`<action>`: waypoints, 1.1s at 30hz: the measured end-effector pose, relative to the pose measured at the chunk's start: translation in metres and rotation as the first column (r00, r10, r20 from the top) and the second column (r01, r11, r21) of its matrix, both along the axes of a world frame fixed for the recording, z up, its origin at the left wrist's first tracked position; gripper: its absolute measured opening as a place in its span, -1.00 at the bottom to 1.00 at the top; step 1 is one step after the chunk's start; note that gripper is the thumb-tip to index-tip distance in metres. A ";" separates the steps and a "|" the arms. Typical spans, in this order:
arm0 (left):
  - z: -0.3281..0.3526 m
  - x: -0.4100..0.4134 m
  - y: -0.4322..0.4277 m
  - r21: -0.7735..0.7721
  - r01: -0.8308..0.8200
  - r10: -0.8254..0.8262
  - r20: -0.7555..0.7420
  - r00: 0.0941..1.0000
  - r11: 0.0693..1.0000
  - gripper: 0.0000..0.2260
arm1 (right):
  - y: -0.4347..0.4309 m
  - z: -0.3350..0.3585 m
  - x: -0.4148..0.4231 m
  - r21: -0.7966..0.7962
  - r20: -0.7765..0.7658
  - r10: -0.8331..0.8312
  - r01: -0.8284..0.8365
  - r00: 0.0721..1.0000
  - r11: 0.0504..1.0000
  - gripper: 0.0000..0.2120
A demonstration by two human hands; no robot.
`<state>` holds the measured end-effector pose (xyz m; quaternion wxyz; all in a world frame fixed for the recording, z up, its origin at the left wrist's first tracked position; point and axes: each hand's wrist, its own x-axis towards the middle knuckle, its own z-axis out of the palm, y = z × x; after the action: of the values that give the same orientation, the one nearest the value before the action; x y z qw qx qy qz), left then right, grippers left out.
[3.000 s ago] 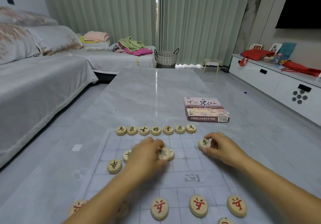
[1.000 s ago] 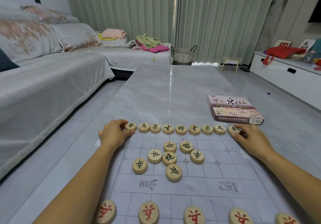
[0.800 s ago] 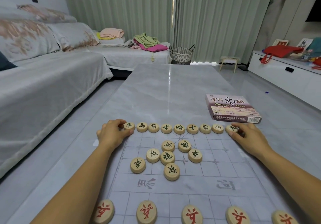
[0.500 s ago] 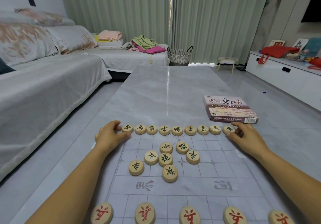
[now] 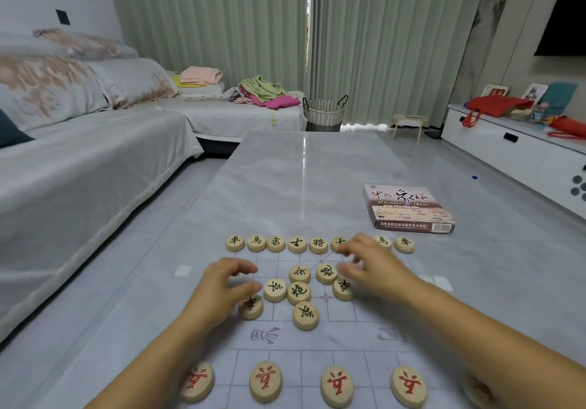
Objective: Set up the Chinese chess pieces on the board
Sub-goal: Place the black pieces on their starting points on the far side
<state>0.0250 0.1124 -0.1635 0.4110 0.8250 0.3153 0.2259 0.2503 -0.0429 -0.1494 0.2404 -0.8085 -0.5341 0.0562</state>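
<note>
Far-row pieces: pale wood with dark characters. Pieces nearest me: pale wood with red characters. Board: thin grey grid lines over the grey-veined marble surface; box: mauve.

We see a pale gridded board lying flat on the table, with a far row of round wooden discs with dark characters lined along its far edge. Seven loose pieces, also dark-lettered and face up, lie bunched mid-half. The red pieces lie spaced in a row nearest us.
</note>
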 end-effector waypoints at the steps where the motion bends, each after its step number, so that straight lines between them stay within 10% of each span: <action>1: 0.002 0.008 -0.009 0.088 0.038 -0.035 -0.038 0.999 0.995 -0.82 | 0.009 0.001 -0.010 -0.097 0.029 0.009 -0.006 1.000 0.995 -0.59; 7: 0.002 0.048 -0.039 0.425 0.326 -0.090 -0.487 0.869 0.845 -0.61 | 0.026 0.000 -0.037 -0.327 0.118 -0.021 0.059 0.993 0.943 -0.63; 15: -0.002 0.050 -0.040 0.488 0.297 -0.080 -0.416 0.906 0.821 -0.68 | -0.002 0.008 -0.023 -0.049 -0.186 -0.287 0.282 0.940 0.958 -0.72; 21: 0.002 0.024 -0.006 0.139 -0.005 0.027 -0.155 0.988 0.990 -0.60 | -0.057 -0.006 0.015 -0.222 0.180 -0.453 0.485 0.873 0.846 -0.65; 33: -0.021 -0.009 0.022 0.092 -0.093 0.102 -0.101 0.990 0.991 -0.59 | -0.080 -0.007 0.036 -0.216 -0.054 -0.317 0.299 0.947 0.930 -0.59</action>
<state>0.0162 0.1343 -0.1846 0.3458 0.8365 0.3665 0.2153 0.2861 -0.1232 -0.1566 0.1849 -0.8994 -0.3811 0.1078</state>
